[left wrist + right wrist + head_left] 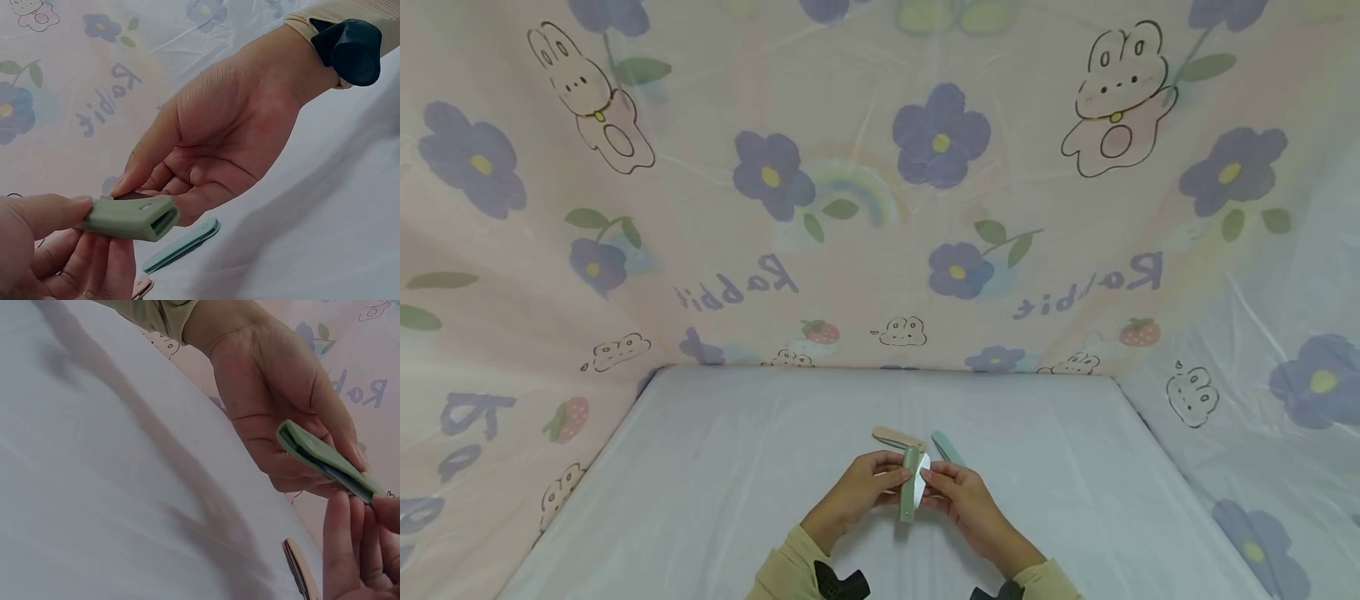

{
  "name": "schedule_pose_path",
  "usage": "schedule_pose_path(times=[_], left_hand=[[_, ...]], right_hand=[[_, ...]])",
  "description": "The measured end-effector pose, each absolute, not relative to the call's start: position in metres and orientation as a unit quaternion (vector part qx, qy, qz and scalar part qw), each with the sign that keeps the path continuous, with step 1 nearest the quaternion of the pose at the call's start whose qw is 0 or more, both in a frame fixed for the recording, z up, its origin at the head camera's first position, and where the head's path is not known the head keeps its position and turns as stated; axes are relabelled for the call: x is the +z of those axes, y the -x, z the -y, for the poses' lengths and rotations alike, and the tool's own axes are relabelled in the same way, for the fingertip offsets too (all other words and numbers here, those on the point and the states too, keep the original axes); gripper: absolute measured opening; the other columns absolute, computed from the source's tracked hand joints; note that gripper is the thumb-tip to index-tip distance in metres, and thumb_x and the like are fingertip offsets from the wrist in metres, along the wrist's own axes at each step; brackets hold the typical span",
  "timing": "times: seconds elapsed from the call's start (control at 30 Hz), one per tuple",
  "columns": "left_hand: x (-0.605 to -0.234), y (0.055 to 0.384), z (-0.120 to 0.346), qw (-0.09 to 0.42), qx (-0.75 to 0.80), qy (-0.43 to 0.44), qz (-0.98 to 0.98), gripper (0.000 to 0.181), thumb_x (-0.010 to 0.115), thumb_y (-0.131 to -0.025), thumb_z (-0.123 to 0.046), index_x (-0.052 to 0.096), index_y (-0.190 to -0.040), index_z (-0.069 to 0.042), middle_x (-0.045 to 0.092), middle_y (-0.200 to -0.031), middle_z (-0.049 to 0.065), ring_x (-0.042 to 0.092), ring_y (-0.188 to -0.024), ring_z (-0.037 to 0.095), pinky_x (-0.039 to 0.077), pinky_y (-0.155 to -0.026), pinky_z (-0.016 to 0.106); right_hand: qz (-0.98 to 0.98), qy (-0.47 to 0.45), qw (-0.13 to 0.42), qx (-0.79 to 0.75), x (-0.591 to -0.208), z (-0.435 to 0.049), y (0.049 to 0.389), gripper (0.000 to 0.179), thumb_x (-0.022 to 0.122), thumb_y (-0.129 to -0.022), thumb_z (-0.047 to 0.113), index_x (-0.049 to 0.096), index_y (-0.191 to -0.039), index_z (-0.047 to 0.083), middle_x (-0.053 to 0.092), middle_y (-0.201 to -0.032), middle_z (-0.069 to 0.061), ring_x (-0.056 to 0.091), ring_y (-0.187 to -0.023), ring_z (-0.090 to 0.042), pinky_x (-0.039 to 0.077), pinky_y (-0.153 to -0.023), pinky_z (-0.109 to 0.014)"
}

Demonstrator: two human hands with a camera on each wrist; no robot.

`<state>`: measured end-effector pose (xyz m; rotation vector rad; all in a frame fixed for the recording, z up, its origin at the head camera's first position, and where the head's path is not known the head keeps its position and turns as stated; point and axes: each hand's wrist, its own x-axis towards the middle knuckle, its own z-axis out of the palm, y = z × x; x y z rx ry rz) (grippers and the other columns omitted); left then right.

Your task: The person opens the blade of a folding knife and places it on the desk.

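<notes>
A folding knife with a green handle (908, 498) is held upright between both hands over the table. Its pale, shiny blade (921, 482) shows partly swung out along the right side of the handle. My left hand (853, 493) grips the handle, thumb on the near face and fingers behind. The thumb and fingers of my right hand (961, 497) pinch the blade. In the left wrist view the slot in the end of the handle (134, 219) faces the camera, and the fingers hide most of the blade.
Just beyond the hands, a peach folding knife (895, 437) and a light blue folding knife (947, 447) lie on the white-covered table (737, 450). A printed curtain (857, 275) with flowers and rabbits encloses the back and sides.
</notes>
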<state>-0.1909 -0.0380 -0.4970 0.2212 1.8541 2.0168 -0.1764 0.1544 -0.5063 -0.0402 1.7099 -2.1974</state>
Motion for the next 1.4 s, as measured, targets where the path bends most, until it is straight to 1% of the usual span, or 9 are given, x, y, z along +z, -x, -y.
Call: schedule_pose_path(times=[0.13,0.33,0.47,0.7,0.83,0.97,1.2,1.4], left_hand=[[-0.496,0.19,0.04,0.193,0.721,-0.078,-0.661,0.035,0.065,-0.088,-0.019,0.057,-0.114,0.003,0.063,-0.097,0.008,0.062,-0.081,0.016,0.054,-0.072,0.032],[-0.496,0.19,0.042,0.186,0.725,-0.078,-0.658,0.036,0.065,-0.088,-0.018,0.055,-0.115,0.003,0.064,-0.095,0.007,0.063,-0.079,0.016,0.054,-0.073,0.036],[-0.494,0.191,0.045,0.182,0.735,-0.071,-0.649,0.036,0.065,-0.088,-0.016,0.054,-0.115,0.004,0.063,-0.095,0.007,0.062,-0.081,0.017,0.054,-0.074,0.035],[-0.489,0.192,0.05,0.168,0.75,-0.066,-0.636,0.039,0.066,-0.088,-0.017,0.052,-0.117,0.005,0.062,-0.098,0.009,0.062,-0.086,0.018,0.054,-0.076,0.034],[-0.491,0.193,0.052,0.155,0.767,-0.05,-0.621,0.041,0.066,-0.088,-0.016,0.05,-0.118,0.006,0.062,-0.097,0.01,0.063,-0.087,0.019,0.054,-0.076,0.035],[-0.493,0.195,0.053,0.138,0.79,-0.036,-0.596,0.04,0.065,-0.088,-0.015,0.049,-0.118,0.007,0.062,-0.101,0.012,0.063,-0.089,0.022,0.053,-0.079,0.036],[-0.494,0.196,0.054,0.121,0.836,-0.002,-0.536,0.044,0.063,-0.089,-0.014,0.044,-0.123,0.008,0.058,-0.111,0.017,0.062,-0.097,0.024,0.05,-0.084,0.036],[-0.496,0.195,0.053,0.104,0.867,0.025,-0.487,0.046,0.062,-0.09,-0.01,0.041,-0.126,0.007,0.053,-0.116,0.018,0.061,-0.098,0.024,0.049,-0.087,0.036]], right_hand=[[-0.609,0.014,0.176,-0.774,-0.504,-0.155,0.176,0.032,0.059,-0.092,0.016,0.049,-0.111,-0.009,0.061,-0.094,-0.009,0.06,-0.084,-0.017,0.053,-0.077,-0.032],[-0.611,0.007,0.172,-0.772,-0.502,-0.16,0.175,0.027,0.059,-0.091,0.016,0.05,-0.107,-0.005,0.06,-0.096,-0.012,0.062,-0.085,-0.02,0.053,-0.079,-0.035],[-0.612,0.006,0.171,-0.772,-0.5,-0.164,0.175,0.024,0.059,-0.092,0.015,0.051,-0.105,-0.004,0.06,-0.097,-0.013,0.062,-0.087,-0.021,0.053,-0.08,-0.036],[-0.603,0.0,0.166,-0.78,-0.499,-0.169,0.177,0.022,0.057,-0.092,0.01,0.05,-0.104,-0.007,0.063,-0.091,-0.011,0.064,-0.083,-0.019,0.052,-0.081,-0.034],[-0.598,0.002,0.158,-0.785,-0.499,-0.171,0.177,0.016,0.057,-0.092,0.009,0.052,-0.099,-0.005,0.064,-0.089,-0.012,0.065,-0.083,-0.019,0.052,-0.081,-0.034],[-0.588,-0.011,0.143,-0.796,-0.498,-0.173,0.18,0.014,0.058,-0.091,0.009,0.052,-0.096,-0.002,0.065,-0.089,-0.013,0.066,-0.083,-0.02,0.051,-0.082,-0.035],[-0.567,-0.04,0.115,-0.815,-0.495,-0.17,0.183,0.016,0.057,-0.092,0.008,0.048,-0.097,-0.005,0.064,-0.093,-0.015,0.066,-0.088,-0.022,0.05,-0.084,-0.035],[-0.515,-0.071,0.09,-0.849,-0.495,-0.163,0.182,0.011,0.058,-0.09,0.002,0.048,-0.089,-0.001,0.065,-0.09,-0.017,0.066,-0.087,-0.025,0.05,-0.084,-0.036]])
